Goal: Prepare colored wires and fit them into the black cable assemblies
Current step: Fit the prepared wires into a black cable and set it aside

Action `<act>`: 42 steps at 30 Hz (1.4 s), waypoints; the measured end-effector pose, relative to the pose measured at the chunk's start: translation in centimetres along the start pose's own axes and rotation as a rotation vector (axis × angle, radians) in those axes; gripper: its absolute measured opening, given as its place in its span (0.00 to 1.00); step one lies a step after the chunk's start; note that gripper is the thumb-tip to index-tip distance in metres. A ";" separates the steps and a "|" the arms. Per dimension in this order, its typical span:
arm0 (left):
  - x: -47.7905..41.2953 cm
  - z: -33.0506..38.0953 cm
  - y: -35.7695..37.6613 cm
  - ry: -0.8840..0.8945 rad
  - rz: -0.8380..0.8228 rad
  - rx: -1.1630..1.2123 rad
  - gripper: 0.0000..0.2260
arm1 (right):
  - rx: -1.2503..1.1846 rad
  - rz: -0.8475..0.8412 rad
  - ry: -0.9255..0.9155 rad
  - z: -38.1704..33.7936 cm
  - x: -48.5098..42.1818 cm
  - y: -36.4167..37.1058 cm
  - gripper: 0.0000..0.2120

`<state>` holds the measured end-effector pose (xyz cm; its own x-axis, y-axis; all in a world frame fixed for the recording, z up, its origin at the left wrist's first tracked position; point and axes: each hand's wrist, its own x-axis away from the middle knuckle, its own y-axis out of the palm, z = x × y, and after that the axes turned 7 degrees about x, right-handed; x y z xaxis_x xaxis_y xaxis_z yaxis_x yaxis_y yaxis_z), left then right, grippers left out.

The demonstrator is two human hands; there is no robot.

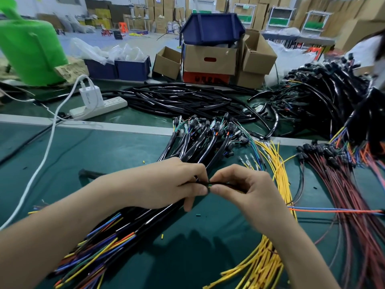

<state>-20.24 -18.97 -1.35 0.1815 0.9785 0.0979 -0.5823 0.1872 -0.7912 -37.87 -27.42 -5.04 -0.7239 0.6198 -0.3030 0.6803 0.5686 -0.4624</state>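
Green matting point(104, 155) is carrying a fanned bundle point(193, 142) of black cables, running from the far middle down to the near left, with yellow wires point(277, 163) lying just to its right. Both forearms are reaching in from the near edge, the hands meeting above the bundle. The left hand point(166, 184) and right hand point(248, 190), fingers curled, are each pinching one thin black cable point(208, 183), their tips almost touching. A green speck is showing at the pinch; the fingers are hiding what it is.
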 end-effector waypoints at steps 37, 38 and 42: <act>-1.8 3.3 -0.5 0.128 0.036 -0.328 0.11 | 0.494 0.239 -0.184 0.3 0.4 1.2 0.27; -1.8 3.1 -0.5 0.127 0.056 -0.338 0.09 | 0.521 0.228 -0.171 0.5 0.3 1.0 0.27; -1.5 2.2 -1.8 0.089 0.164 -0.358 0.11 | 0.738 0.197 -0.105 2.5 -0.5 -0.5 0.23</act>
<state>-21.19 -20.57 1.20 0.1862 0.9787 -0.0869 -0.2990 -0.0278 -0.9539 -38.15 -29.42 -6.74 -0.6293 0.5965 -0.4981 0.5720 -0.0783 -0.8165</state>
